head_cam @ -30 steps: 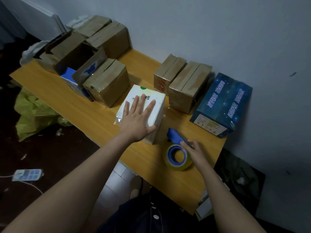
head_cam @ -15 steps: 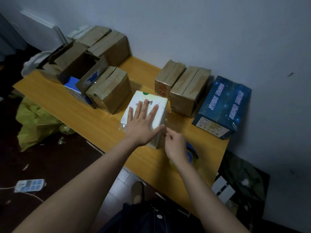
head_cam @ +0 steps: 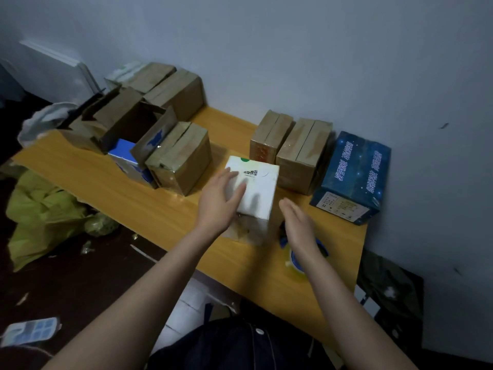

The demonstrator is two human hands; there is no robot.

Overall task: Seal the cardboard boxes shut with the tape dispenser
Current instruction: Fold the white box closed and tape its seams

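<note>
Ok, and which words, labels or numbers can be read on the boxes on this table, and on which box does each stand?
No text is clear enough to quote.
white box: a QR code and a green mark on top; no legible words.
dark blue box: two rows of white characters on top, too blurred; a pale label on its near end, print too small.
brown box: reddish print on its front, blurred.

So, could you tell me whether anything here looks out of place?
One brown box at the far left stands open, flaps up, among taped ones; scraps litter the floor below.
</note>
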